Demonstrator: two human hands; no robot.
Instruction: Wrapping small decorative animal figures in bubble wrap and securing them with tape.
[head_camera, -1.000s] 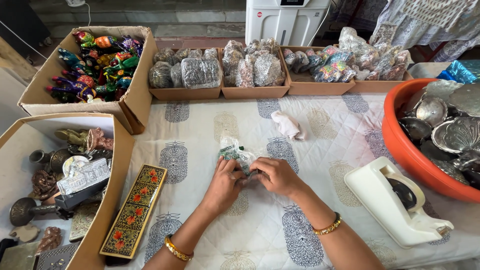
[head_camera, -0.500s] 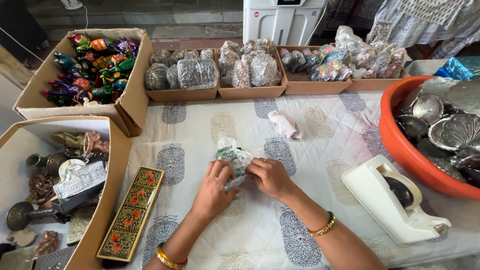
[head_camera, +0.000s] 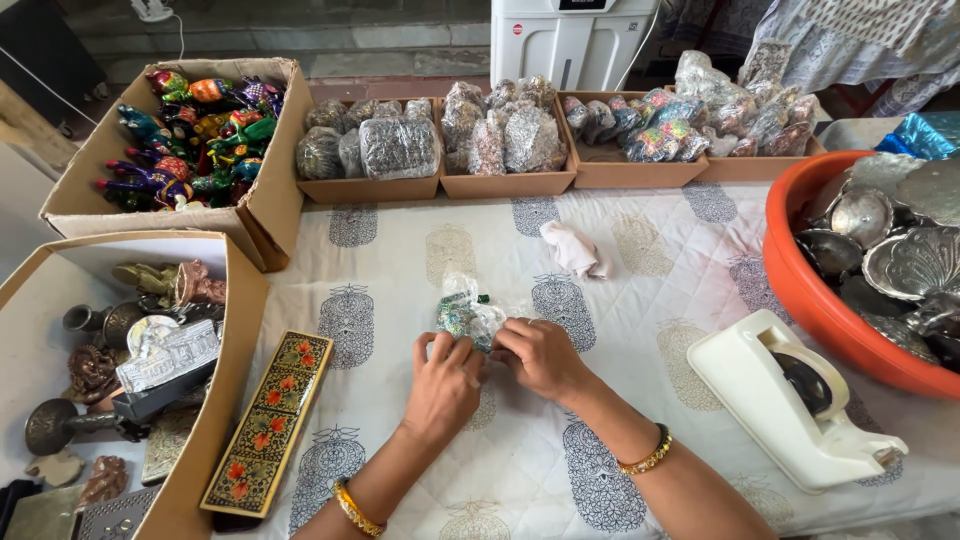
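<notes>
Table: covered by a white quilted cloth with printed motifs; carried everything listed.

Orange tub, far right: held embossed metal dishes.

Open cardboard box, far left: painted animal figures. Second cardboard box, near left: brass and metal curios.

Row of shallow cardboard trays along the far edge: items already wrapped in clear film, presumably kept apart from loose stock.

White tape dispenser, near right, just beside the right forearm, within easy reach.

Painted long box, near left, propped against the curio box.

White cloth, crumpled, beyond the hands.

Small wrapped bundle, centre of the table: greenish pieces in clear plastic, resting on the cloth. Left hand and right hand met at its near edge, fingers closed and pinching the loose plastic, seemingly to draw the wrap tight. Nothing stood between hands and bundle.
</notes>
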